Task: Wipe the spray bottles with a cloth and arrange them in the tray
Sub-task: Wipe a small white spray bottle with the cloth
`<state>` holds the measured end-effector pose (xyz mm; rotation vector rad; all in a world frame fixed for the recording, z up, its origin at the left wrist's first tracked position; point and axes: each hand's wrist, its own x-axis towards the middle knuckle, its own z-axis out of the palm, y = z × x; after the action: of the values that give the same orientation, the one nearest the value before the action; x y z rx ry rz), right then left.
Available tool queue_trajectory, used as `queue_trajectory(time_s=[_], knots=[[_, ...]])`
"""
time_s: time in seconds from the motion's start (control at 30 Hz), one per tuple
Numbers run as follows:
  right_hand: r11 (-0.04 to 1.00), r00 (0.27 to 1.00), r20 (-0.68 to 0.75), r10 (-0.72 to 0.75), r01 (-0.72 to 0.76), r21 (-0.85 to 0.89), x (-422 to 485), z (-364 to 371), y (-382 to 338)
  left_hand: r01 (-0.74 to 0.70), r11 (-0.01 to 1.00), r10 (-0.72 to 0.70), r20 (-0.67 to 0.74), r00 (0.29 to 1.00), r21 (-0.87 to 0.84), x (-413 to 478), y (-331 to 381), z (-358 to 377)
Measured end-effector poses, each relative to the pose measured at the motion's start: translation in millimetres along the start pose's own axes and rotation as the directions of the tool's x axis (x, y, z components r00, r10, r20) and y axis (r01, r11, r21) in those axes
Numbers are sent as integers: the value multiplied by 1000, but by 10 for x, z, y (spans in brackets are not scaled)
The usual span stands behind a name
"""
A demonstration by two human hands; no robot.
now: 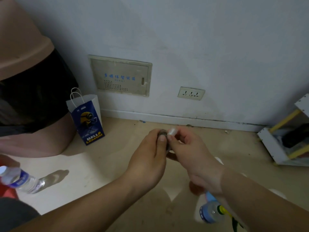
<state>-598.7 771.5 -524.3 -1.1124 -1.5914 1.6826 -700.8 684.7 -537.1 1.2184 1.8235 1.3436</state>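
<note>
Both my hands meet above the floor in the middle of the view. My left hand [150,158] grips a small dark, round-topped bottle [162,132], most of it hidden by my fingers. My right hand [190,154] pinches a small clear cap [172,131] right beside the bottle's top. A blue and clear bottle [211,213] with a yellow-green part lies on the floor under my right forearm. No cloth or tray shows in this view.
A clear water bottle [20,180] with a blue label lies at the lower left. A blue paper bag [87,121] stands next to a brown bin [25,52] lined with a black bag. A white and yellow shelf [284,143] stands at the right by the wall.
</note>
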Motion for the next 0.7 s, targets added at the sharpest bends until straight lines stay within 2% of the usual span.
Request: queue_trajectory(time_s=[0.07,0.13,0.17,0.23,0.3,0.33,0.4,0.5,0.53,0.6,0.7], knots=[[999,1000,-11,1,0,45,-19,20,-35,-107,994,107,8,994,15,1,-26,-20],[996,999,-49,18,-13,92,-5,-28,-131,-109,994,109,18,994,-13,-19,-83,-54],[993,997,-75,32,-23,113,14,-68,-172,-56,997,57,29,998,-49,-35,-105,-73],[990,990,-129,61,-43,135,56,-155,-223,165,969,-148,101,984,-182,-54,-108,-86],[988,987,-138,85,-65,143,68,-188,-217,388,878,-347,183,920,-281,-61,-69,-89],[989,988,-127,86,-69,133,62,-181,-195,435,846,-392,194,899,-308,-63,-31,-89],[992,993,-98,63,-52,115,21,-123,-147,446,828,-424,143,894,-338,-53,30,-81],[994,998,-58,10,-4,111,-31,-25,-84,390,863,-408,14,913,-322,-49,78,-66],[995,999,-52,-10,16,99,-38,-10,-79,404,839,-430,11,903,-364,-51,71,-60],[996,995,-51,-83,85,26,-35,-4,-76,479,711,-506,99,857,-514,-55,58,-68],[985,987,-20,-161,160,-59,-34,-20,-114,571,415,-543,311,780,-708,-46,18,-119]])
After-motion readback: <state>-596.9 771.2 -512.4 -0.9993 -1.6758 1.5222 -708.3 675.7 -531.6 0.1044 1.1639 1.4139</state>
